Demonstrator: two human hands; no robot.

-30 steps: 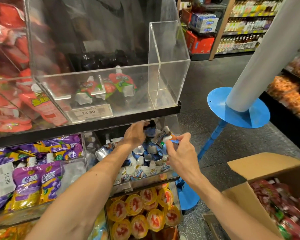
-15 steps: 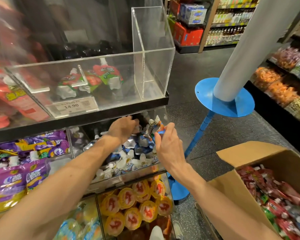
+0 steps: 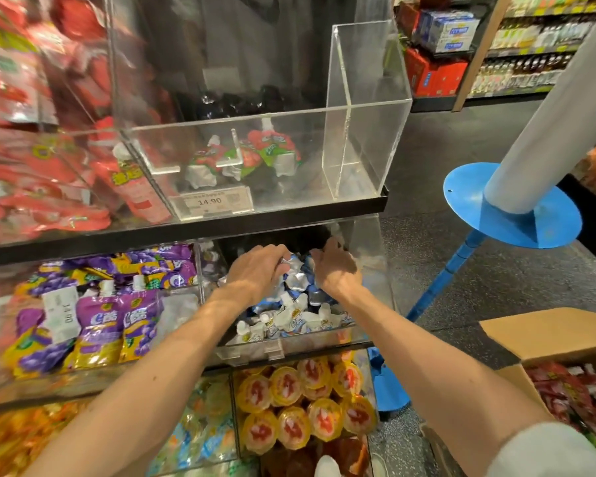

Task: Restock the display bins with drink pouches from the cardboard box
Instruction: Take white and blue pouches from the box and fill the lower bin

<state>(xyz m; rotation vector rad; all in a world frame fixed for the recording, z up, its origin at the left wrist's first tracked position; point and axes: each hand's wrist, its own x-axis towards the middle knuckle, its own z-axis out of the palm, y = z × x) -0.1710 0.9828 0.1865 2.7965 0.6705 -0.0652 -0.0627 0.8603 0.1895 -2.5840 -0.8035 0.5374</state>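
While both forearms are stretched forward, the left grip point(image 3: 255, 273) and right grip point(image 3: 336, 270) are seen inside the middle bin point(image 3: 374, 297), on top of its pile of blue pouches point(image 3: 289, 315). Left grip: fingers are curled over one of the blue pouches at the pile's top, partly closed round it. Right grip: fingers are bent down into the pile with the tips hidden, so whether anything is held cannot be told. The cardboard box point(image 3: 547, 335) is found lower right of the middle bin, flap open, with red pouches point(image 3: 582, 390) packed inside. Above the middle bin, an upper bin point(image 3: 365, 139) with a few red-green pouches point(image 3: 265, 156) and a price tag point(image 3: 210, 201) marked 14.90 is seen. Purple pouches point(image 3: 100, 321) are stacked left of the middle bin. Yellow jelly cups point(image 3: 289, 397) are lined up below it. A blue stand point(image 3: 510, 208) is placed to its right.
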